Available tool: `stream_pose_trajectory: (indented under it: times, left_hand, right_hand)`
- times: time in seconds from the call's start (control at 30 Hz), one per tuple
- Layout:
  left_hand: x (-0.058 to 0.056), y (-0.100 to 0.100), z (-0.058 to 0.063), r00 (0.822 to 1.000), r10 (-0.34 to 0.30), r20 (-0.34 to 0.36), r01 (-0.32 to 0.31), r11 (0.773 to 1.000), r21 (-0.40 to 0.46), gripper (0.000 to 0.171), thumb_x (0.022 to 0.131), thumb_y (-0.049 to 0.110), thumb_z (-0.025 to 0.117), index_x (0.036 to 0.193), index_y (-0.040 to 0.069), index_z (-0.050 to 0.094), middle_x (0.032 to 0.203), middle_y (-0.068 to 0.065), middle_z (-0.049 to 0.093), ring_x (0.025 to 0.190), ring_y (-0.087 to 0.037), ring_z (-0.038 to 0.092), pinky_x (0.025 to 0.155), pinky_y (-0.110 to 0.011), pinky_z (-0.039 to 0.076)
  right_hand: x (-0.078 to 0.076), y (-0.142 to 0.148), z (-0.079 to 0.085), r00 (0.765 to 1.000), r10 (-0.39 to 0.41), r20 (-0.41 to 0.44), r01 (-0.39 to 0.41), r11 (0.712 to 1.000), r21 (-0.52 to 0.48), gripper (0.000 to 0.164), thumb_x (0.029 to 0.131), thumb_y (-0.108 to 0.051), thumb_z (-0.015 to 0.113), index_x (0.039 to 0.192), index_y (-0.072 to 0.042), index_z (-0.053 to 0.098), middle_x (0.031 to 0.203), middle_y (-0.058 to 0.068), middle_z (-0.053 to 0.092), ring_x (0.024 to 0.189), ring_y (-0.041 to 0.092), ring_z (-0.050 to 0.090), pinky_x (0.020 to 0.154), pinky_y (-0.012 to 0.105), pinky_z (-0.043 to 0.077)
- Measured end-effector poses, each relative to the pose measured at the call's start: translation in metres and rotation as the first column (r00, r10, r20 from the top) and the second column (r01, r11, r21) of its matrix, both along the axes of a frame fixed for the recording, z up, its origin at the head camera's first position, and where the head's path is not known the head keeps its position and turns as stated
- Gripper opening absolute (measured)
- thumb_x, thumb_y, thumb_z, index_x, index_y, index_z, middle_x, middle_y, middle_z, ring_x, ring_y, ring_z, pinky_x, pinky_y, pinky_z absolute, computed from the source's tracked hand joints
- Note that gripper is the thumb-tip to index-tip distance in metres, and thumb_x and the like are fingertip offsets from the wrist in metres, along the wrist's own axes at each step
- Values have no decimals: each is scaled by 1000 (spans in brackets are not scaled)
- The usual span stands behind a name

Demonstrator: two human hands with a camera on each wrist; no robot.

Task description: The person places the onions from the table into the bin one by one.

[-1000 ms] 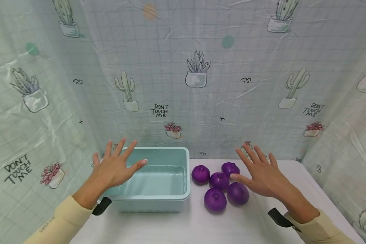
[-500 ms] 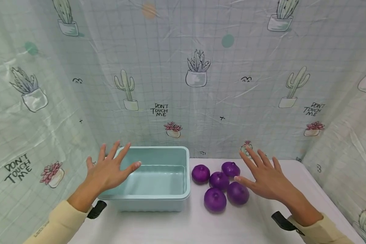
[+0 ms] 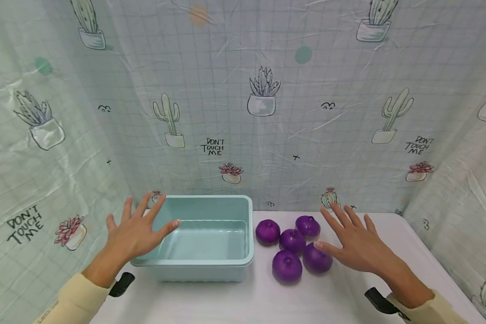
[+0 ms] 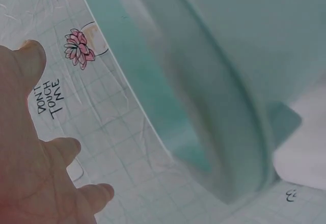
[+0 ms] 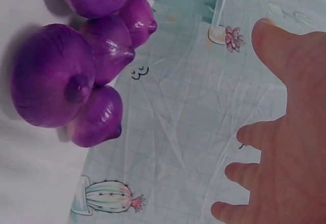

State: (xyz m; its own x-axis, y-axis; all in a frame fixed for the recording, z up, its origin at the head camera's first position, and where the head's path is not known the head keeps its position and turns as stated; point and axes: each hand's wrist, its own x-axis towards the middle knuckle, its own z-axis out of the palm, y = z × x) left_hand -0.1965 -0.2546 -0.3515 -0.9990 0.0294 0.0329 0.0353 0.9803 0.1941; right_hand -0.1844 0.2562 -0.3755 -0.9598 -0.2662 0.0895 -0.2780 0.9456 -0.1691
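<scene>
My left hand (image 3: 135, 235) hovers with spread fingers over the left side of a pale blue plastic bin (image 3: 202, 262), holding nothing. Nothing lies inside the bin. My right hand (image 3: 358, 245), also spread and holding nothing, hovers just right of several purple onions grouped on the table. The nearest onion to it is a big one (image 3: 317, 258); another large onion (image 3: 287, 267) sits at the front of the group. Smaller onions (image 3: 267, 232) lie behind. In the right wrist view the onions (image 5: 53, 76) are apart from the fingers.
The white table (image 3: 267, 306) carries the bin on the left and the onions right of its middle. A curtain (image 3: 291, 126) printed with cacti hangs behind and along both sides, close to the bin's back.
My left hand has drifted left and slightly down over the bin. The right hand has shifted a little right and down, off the onions. Bin and onions stay put.
</scene>
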Motion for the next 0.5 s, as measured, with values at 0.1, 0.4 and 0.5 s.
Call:
stream_pose_trajectory:
  times: [0.1,0.4,0.5]
  left_hand:
    - [1,-6,-2,1000,3,10,-3,1000,0,99,92,85,39,168,28,12,175,-21,7,153,-65,-1,102,-93,-1]
    - [3,-24,-12,999,29,38,-30,1000,9,100,92,85,40,168,26,13,173,-24,7,153,-65,-3,101,-93,-1]
    - [5,-30,-15,998,43,45,-43,999,11,100,92,85,40,168,24,14,173,-25,8,152,-66,-2,101,-94,0]
  right_hand:
    - [1,0,-2,1000,0,11,0,1000,-5,95,93,-72,57,165,-18,28,173,18,19,155,55,16,114,83,7]
    - [6,3,-8,1000,6,1,-6,1000,-10,93,93,-71,59,164,-18,31,172,18,22,155,54,18,113,83,9]
    - [6,4,-10,1000,4,-1,-4,1000,-5,93,92,-71,60,164,-17,32,172,19,23,154,55,19,113,83,10]
